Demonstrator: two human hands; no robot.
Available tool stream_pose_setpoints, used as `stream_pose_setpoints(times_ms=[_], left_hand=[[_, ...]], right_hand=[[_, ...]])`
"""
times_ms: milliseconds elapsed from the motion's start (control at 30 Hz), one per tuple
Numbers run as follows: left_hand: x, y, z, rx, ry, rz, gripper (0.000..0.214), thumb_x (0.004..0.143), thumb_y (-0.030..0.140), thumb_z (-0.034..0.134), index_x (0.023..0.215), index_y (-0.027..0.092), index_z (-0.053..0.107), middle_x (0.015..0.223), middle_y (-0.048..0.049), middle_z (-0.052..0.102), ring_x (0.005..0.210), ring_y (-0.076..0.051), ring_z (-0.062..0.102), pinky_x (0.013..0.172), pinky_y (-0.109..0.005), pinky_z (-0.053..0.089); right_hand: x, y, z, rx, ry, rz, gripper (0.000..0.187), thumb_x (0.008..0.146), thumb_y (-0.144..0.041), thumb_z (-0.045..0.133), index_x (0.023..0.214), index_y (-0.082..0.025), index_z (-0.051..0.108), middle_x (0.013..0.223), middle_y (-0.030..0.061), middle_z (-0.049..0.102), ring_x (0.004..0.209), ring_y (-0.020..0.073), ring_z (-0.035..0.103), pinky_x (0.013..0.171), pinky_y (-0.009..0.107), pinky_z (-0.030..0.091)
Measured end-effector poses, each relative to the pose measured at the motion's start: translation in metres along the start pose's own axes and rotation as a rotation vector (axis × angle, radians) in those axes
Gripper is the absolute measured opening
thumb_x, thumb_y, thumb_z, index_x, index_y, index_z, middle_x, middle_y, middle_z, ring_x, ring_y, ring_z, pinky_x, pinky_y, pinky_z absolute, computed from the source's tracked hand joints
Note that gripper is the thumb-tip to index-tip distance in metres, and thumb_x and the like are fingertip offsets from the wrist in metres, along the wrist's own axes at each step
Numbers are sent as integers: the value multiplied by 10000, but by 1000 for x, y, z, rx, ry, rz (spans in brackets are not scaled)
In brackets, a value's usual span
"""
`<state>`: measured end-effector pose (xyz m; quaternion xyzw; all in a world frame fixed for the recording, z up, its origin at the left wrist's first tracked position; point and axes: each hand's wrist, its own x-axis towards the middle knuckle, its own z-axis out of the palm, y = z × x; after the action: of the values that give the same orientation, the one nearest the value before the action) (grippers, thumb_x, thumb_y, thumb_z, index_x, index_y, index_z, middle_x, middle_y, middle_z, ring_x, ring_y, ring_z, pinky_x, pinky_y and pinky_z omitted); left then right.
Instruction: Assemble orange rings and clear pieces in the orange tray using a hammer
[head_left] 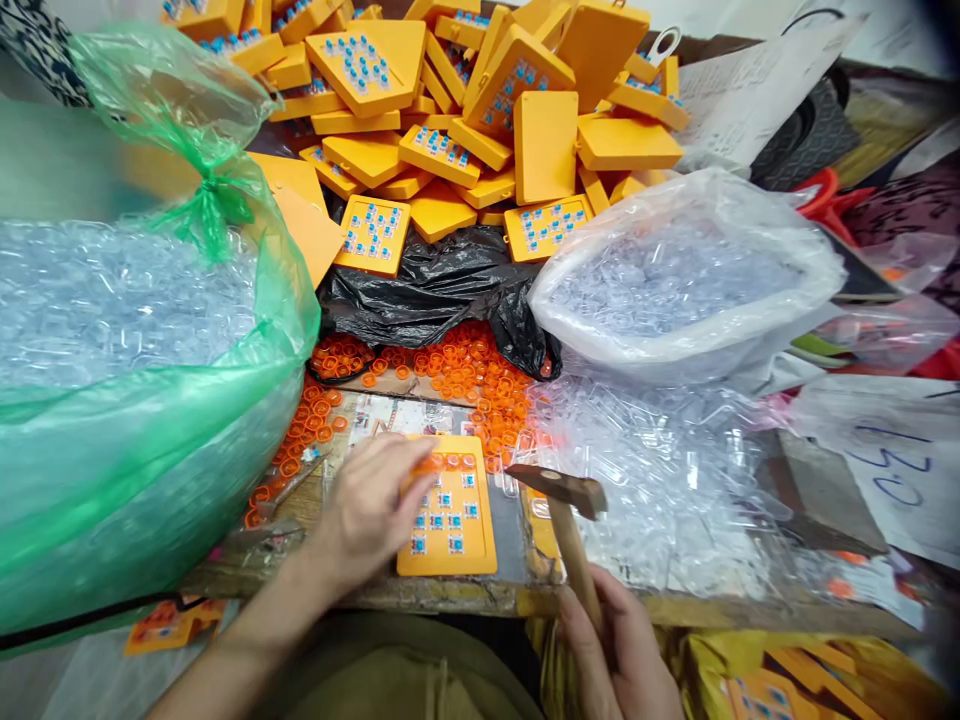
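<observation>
On the bench in front of me lies a flat yellow panel (480, 535) with a raised rim. Small clear-and-blue switches (445, 499) stand in rows on it, and a few orange caps (460, 461) sit along its top row. My left hand (367, 500) reaches over the panel's upper left corner, thumb and forefinger closed around a blurred orange cap; the palm hides the panel's left side. Right of the panel, my right hand (615, 645) grips the wooden handle of a hammer (559, 487), its metal head upward and level with the panel.
Loose orange caps (480, 385) spread behind the panel, below a black bag (435, 285). Yellow panels (546, 145) are heaped at the back. A green bag (277, 380) and a white bag (817, 265) hold clear plastic pieces; more clear pieces (660, 480) lie at right.
</observation>
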<state>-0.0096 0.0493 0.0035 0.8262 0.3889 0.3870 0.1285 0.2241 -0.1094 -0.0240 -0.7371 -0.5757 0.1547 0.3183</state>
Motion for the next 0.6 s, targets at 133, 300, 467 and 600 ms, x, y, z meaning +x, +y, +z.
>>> stream_pose_setpoints(times_ms=[133,300,467,600], left_hand=[[7,23,23,43,-117,141,246,891,139,537,1133,107,566,804,-82,715,775,-226,634,690,-364,529],[9,23,33,82,-113,136,325,885,120,538,1208,96,524,804,-79,717,780,-229,624,686,-358,510],[6,23,35,-2,-83,28,329,856,113,578,1184,110,547,800,-76,701,776,-216,625,695,-345,523],[0,27,38,-62,-84,-33,337,849,87,568,1185,85,559,815,-96,678,781,-220,624,691,-351,546]], right_hand=[[4,-3,3,37,-47,-71,332,946,-267,499,1277,-235,496,1151,59,705,998,175,700,821,195,555],[11,-14,1,-12,-99,-280,516,939,-168,494,1434,-280,403,1258,68,648,1072,185,667,782,184,564],[14,-22,-4,41,-39,-282,564,931,-129,493,1448,-326,388,1192,60,662,974,161,693,693,173,560],[15,-23,-2,40,-125,-254,520,946,-134,451,1437,-303,420,999,46,693,750,106,699,623,135,538]])
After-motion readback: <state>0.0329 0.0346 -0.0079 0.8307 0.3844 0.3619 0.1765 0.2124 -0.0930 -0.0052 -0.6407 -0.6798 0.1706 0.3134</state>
